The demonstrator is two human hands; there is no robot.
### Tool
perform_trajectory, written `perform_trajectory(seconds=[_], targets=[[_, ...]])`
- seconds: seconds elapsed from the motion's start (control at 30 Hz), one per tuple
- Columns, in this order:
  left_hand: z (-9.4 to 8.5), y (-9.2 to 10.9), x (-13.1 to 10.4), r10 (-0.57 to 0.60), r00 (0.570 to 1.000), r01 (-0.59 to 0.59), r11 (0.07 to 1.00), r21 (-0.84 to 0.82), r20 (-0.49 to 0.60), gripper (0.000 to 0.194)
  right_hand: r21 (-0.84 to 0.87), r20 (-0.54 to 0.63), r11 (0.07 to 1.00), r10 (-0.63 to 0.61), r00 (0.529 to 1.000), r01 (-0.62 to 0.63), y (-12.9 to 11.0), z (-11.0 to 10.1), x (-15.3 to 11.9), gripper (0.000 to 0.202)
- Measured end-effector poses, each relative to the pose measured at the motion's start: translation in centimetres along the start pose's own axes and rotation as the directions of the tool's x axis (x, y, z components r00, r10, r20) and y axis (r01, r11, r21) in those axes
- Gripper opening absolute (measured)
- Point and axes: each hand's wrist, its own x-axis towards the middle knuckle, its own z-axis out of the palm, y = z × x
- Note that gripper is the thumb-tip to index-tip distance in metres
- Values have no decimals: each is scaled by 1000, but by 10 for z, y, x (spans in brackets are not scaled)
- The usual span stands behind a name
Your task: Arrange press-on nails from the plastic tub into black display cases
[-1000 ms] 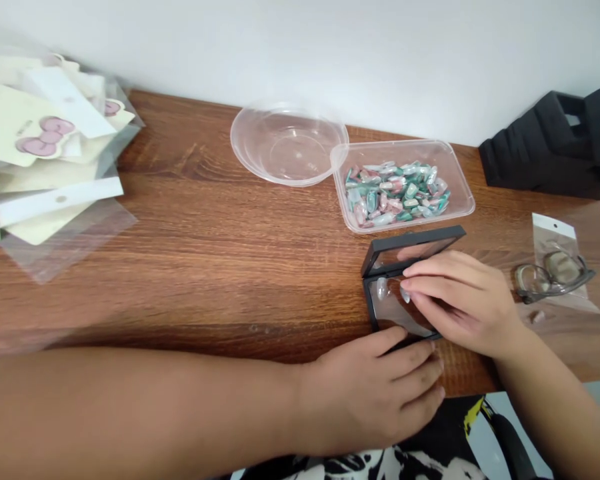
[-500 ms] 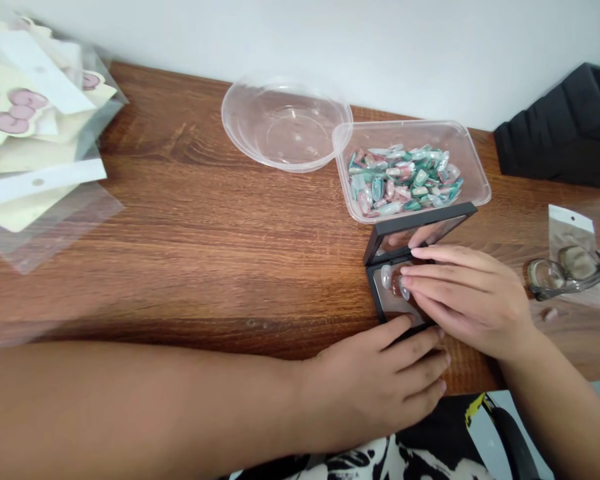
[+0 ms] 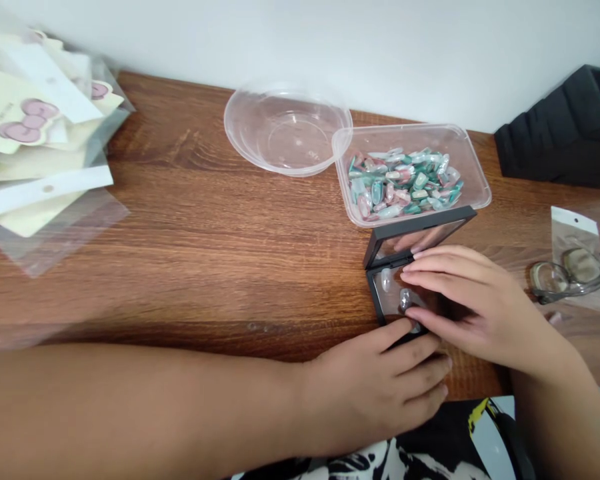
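Observation:
A black hinged case (image 3: pixel 373 300) lies near the table's front edge, its windowed lid (image 3: pixel 420 233) raised. Inside it are a clear false nail (image 3: pixel 386 280) and a shinier false nail (image 3: pixel 405 300). My left hand (image 3: pixel 380 380) grips the near edge of the case, index finger on the rim; its thumb is hidden. Over the right half of the case, my right hand (image 3: pixel 475 300) has its thumb apart from its fingers. Its thumb tip rests close beside the shinier nail, and part of another clear piece shows by my left index finger.
Behind the case stands a clear tub (image 3: pixel 463 147) of teal and pink false nails. A clear round bowl (image 3: pixel 290 150) overlaps its corner. Bagged cream cards (image 3: pixel 25 173) lie left. At right are black cases (image 3: pixel 545 140), eyeglasses (image 3: pixel 555 290) and a small bag (image 3: pixel 573 223).
My right thumb has moved down and away from the other fingers, which have spread from a pinch. The shinier nail now lies lower and more exposed in the case.

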Motion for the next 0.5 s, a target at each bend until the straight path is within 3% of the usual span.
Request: perform_trajectory(seconds=[0.27,0.5], targets=[[2,0,0,3,1000,-3,1000,6,-3,34,-33,-16,999,-23,1000,23,-3,2,1,17],[1,1,0,3,1000,-4,1000,11,16,33,-130,-45,992,-5,999,-1,-6,4,0,22]])
